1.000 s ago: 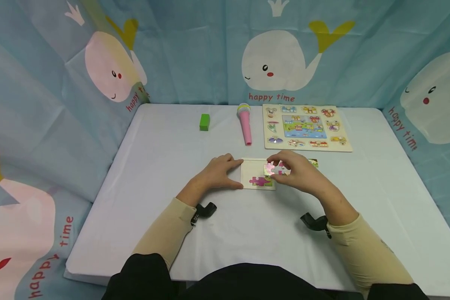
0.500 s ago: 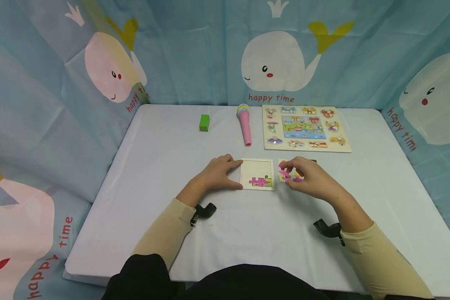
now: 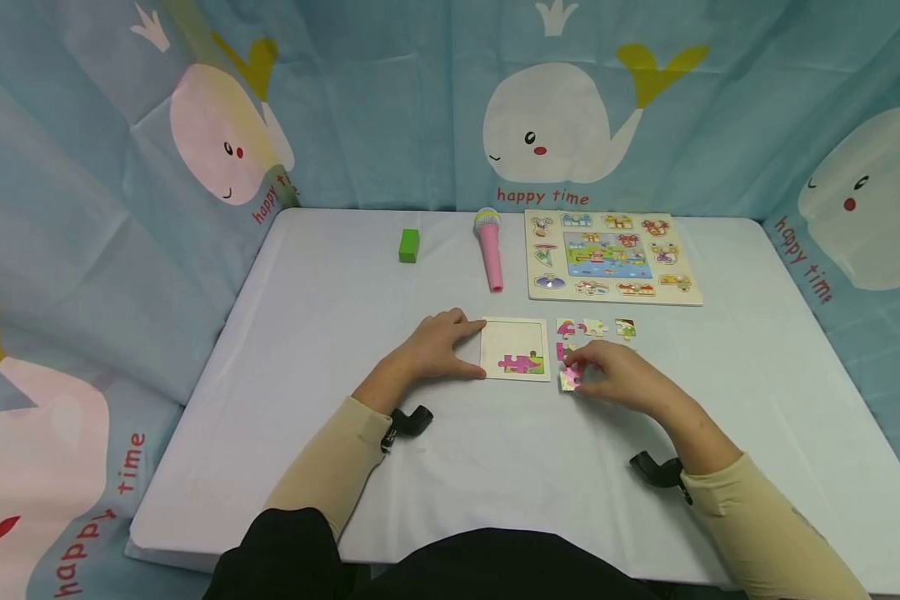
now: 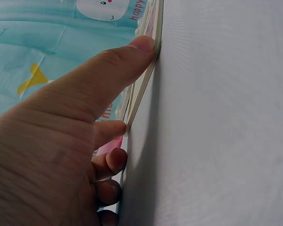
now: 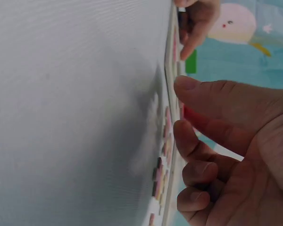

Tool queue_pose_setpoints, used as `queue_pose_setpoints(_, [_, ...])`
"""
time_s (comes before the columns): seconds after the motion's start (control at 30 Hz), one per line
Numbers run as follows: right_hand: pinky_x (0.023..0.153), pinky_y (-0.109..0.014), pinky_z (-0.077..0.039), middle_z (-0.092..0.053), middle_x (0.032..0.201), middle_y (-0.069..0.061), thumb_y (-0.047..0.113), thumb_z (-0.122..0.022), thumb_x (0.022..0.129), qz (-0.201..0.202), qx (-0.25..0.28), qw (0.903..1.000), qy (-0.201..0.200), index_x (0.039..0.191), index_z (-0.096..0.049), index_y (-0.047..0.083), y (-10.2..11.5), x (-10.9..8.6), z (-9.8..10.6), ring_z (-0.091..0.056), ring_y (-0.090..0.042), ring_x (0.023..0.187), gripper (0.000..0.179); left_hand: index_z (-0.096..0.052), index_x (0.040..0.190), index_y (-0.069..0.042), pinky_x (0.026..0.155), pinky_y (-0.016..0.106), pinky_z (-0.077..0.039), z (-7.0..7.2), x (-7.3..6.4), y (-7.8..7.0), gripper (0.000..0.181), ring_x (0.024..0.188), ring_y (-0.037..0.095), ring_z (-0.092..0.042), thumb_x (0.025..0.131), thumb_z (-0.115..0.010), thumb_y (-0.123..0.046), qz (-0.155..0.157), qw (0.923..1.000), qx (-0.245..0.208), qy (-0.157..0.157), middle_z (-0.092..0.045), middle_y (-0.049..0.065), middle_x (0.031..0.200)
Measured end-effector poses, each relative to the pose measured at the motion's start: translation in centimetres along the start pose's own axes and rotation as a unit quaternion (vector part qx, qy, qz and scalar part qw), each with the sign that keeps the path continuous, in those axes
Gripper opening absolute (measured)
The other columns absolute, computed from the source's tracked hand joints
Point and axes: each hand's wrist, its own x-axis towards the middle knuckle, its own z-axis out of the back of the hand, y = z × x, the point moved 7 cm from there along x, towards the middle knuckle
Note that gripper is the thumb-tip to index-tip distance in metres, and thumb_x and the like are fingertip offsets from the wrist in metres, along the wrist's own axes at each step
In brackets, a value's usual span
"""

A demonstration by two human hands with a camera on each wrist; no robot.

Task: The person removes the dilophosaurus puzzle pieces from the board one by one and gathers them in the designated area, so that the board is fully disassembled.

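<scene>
My left hand [image 3: 438, 343] holds the left side of a small square wooden puzzle board [image 3: 508, 337], thumb at the near corner and index finger at the far one. Pink and green puzzle pieces [image 3: 521, 364] sit in the board's near right part. Just right of the board, my right hand [image 3: 618, 377] is low over a pink and pale puzzle piece [image 3: 568, 383], partly covering it. In the right wrist view its thumb and index finger [image 5: 187, 136] stand apart with nothing visible between them. Several loose pieces [image 3: 594, 327] lie behind that hand; one [image 3: 626, 327] is farther right.
A pink toy microphone [image 3: 491, 258] lies behind the board. To its left stands a green block [image 3: 408, 246]. A larger wooden picture puzzle [image 3: 690, 292] lies at the back right. Whale-print curtains [image 3: 390, 125] hang around the white table [image 3: 307, 333].
The right hand has moved from above the board to the right and nearer, taking the puzzle piece it pinched to the loose pieces. The left hand has stayed on the board.
</scene>
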Motion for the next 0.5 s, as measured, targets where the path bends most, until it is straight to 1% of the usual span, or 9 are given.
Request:
queue_pose_setpoints(0.23, [0.085, -0.046, -0.046, -0.065, 0.100, -0.006, 0.011, -0.085, 0.083, -0.022, -0.015, 0.9995, 0.019, 0.114, -0.073, 0.000, -0.7, 0.4, -0.6, -0.057, -0.026, 0.093, 0.036, -0.049, 0.155, -0.021, 0.087, 0.033, -0.039, -0.1, 0.1, 0.1, 0.094, 0.099, 0.015, -0.046, 0.077, -0.082, -0.062, 0.002, 1.0000, -0.004, 0.000, -0.050, -0.002, 0.112])
queue_pose_setpoints(0.4, [0.084, -0.045, -0.047, -0.065, 0.100, -0.006, 0.012, -0.085, 0.082, -0.033, -0.022, 0.9990, 0.021, 0.116, -0.073, 0.000, -1.2, 0.7, -0.9, -0.057, -0.025, 0.093, 0.038, -0.049, 0.155, -0.021, 0.087, 0.034, -0.040, -0.1, 0.1, 0.1, 0.094, 0.099, 0.014, -0.046, 0.077, -0.082, -0.062, 0.000, 1.0000, -0.001, -0.002, -0.050, -0.002, 0.112])
queue_pose_setpoints(0.5, [0.083, -0.044, -0.047, -0.064, 0.100, -0.005, 0.013, -0.086, 0.083, -0.032, -0.019, 0.9991, 0.020, 0.118, -0.073, 0.000, -1.2, 0.7, -0.9, -0.057, -0.024, 0.092, 0.040, -0.049, 0.155, -0.021, 0.088, 0.034, -0.040, -0.1, 0.1, 0.0, 0.094, 0.099, 0.015, -0.047, 0.077, -0.082, -0.062, 0.000, 1.0000, 0.001, -0.002, -0.051, -0.002, 0.113])
